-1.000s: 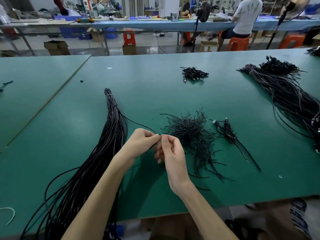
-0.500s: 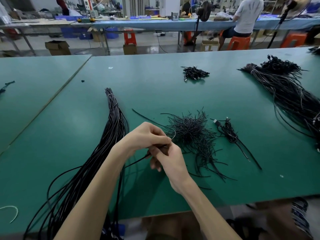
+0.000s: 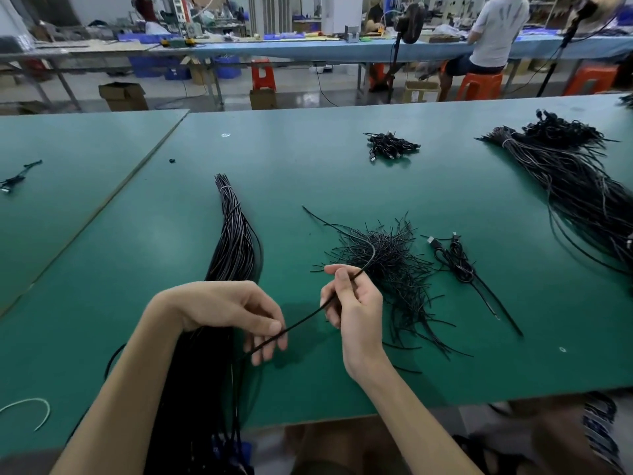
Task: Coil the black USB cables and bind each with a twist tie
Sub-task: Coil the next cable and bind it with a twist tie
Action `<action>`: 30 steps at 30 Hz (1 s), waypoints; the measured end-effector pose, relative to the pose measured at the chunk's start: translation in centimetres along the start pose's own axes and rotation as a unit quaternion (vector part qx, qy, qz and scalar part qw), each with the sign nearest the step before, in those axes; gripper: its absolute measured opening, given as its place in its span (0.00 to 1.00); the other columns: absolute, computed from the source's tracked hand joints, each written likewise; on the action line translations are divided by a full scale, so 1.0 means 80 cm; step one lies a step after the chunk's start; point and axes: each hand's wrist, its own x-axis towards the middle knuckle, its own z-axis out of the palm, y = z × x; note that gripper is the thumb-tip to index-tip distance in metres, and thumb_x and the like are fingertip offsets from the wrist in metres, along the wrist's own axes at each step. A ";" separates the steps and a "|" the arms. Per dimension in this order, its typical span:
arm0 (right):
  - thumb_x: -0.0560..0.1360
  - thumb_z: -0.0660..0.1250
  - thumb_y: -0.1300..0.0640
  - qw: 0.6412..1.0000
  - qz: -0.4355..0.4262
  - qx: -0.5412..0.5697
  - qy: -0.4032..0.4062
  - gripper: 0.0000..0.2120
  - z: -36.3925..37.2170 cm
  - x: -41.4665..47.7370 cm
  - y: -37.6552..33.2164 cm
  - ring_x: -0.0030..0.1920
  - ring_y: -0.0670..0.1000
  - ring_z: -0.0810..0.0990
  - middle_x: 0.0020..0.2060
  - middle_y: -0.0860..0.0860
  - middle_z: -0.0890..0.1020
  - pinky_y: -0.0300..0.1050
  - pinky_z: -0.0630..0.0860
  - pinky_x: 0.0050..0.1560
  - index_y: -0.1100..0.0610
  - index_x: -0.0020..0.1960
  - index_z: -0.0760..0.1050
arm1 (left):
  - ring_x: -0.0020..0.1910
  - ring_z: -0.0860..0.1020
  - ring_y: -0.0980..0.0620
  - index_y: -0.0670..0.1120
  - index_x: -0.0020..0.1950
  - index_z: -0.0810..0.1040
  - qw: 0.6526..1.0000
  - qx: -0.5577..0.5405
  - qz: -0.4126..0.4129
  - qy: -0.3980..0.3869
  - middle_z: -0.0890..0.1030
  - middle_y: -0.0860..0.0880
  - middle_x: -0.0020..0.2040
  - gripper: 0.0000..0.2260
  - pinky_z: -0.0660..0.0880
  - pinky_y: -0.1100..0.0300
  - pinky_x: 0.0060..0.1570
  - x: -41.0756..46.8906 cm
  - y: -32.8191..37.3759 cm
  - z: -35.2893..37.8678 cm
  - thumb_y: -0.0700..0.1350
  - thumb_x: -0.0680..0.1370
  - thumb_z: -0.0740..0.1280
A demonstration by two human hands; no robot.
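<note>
A single black USB cable runs taut between my two hands above the green table. My left hand pinches it low, between thumb and fingers. My right hand pinches it higher up, and past that hand the cable arcs over the pile of black twist ties and ends at the far left of the pile. The long bundle of straight black cables lies to the left, partly hidden under my left forearm. One coiled, tied cable lies to the right of the ties.
A small heap of coiled cables sits farther back. A large bundle of cables fills the right side. A second green table adjoins on the left. A white tie lies near the front left edge. A person sits at a far bench.
My hands have drawn apart: the left moved down toward me, the right moved right. The cable is now stretched between them, and its free end has swung right, over the twist ties.
</note>
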 end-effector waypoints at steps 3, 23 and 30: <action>0.86 0.61 0.50 1.000 0.020 0.008 -0.019 0.13 0.000 0.000 -0.001 0.25 0.47 0.68 0.32 0.53 0.79 0.37 0.66 0.26 0.58 0.55 0.78 | 0.36 0.83 0.48 0.37 0.53 0.81 0.999 -0.009 0.044 -0.015 0.83 0.43 0.41 0.10 0.77 0.61 0.39 0.002 0.003 0.004 0.43 0.85 0.66; 0.79 0.55 0.32 0.994 0.098 0.045 -0.018 0.33 0.007 0.000 -0.010 0.21 0.53 0.77 0.25 0.58 0.79 0.44 0.77 0.28 0.58 0.38 0.83 | 0.36 0.77 0.43 0.34 0.47 0.78 0.964 -0.091 0.211 0.133 0.79 0.41 0.38 0.10 0.72 0.48 0.42 0.054 0.052 0.053 0.38 0.85 0.64; 0.85 0.54 0.37 0.990 0.078 -0.001 -0.119 0.34 0.009 -0.005 -0.009 0.27 0.55 0.79 0.37 0.63 0.84 0.41 0.67 0.26 0.67 0.48 0.80 | 0.34 0.77 0.53 0.38 0.52 0.79 0.863 -0.276 0.233 0.352 0.79 0.48 0.38 0.08 0.76 0.62 0.39 0.086 0.070 0.032 0.37 0.85 0.61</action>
